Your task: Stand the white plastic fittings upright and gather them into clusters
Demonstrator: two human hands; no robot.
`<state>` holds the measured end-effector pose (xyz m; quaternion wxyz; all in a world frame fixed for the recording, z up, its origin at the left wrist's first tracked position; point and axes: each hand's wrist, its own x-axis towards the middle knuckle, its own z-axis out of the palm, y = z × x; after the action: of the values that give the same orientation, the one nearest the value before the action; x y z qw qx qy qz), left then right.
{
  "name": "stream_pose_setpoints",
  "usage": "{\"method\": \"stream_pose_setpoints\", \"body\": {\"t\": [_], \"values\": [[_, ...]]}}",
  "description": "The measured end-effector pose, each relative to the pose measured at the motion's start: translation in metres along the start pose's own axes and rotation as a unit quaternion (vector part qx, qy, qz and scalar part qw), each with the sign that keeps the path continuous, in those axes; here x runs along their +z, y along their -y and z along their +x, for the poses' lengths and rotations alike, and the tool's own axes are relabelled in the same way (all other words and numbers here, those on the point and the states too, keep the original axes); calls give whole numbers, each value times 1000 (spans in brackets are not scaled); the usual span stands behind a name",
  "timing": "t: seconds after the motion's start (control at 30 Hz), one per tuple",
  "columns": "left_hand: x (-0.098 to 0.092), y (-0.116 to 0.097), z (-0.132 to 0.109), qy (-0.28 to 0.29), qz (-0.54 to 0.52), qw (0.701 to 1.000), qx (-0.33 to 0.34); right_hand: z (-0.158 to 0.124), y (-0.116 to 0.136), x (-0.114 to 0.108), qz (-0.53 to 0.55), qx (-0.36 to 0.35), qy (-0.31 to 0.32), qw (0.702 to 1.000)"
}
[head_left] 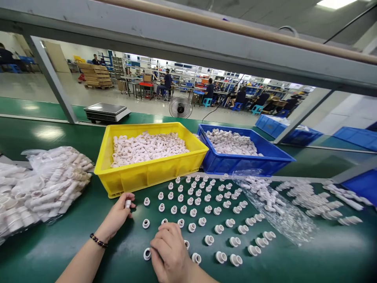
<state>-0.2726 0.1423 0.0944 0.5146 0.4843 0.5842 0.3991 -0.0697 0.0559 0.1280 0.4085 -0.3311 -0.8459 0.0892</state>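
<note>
Left hand (123,206) is gripping a white fitting (127,203) at its fingertips; right hand (172,249), grip not discernible, is crowding flanged pieces (192,228) beside its knuckles; sideways brushing could be displacing them.

Wht flanged ftgs (193,213) spaced on tbl (123,251).

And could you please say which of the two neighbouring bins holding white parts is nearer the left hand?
The yellow bin: its front corner is beside the left hand, whereas the blue bin beside it stands farther right.
</note>
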Motion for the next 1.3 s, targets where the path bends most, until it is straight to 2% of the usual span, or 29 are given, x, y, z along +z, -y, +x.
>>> {"method": "stream_pose_setpoints", "body": {"t": [0.17, 0.3, 0.4, 0.5, 0.63, 0.73, 0.97, 1.3], "values": [[-5, 16, 4, -37, 111, 991, 58, -2, -1, 3, -22, -13, -28, 999], [-7, 23, 6, -7, 135, 989, 65, -3, -2, 6, -33, -16, -33, 999], [-8, 18, 6, 5, 204, 976, 70, -2, -2, 5, -28, -18, -36, 999], [-7, 6, 1, 8, 298, 952, 72, -1, -2, 3, -18, -18, -29, 999], [-5, -4, -4, 25, 357, 920, 158, 0, -1, 1, -14, -16, -18, 1000], [-3, -3, -5, 41, 356, 917, 175, 0, -1, 1, -11, -15, -8, 1000], [-2, 3, -3, 13, 303, 940, 153, -1, 0, 2, -3, -13, 0, 1000], [-1, 3, -3, 6, 285, 948, 144, -1, -1, 5, 3, -19, -14, 1000]]}}
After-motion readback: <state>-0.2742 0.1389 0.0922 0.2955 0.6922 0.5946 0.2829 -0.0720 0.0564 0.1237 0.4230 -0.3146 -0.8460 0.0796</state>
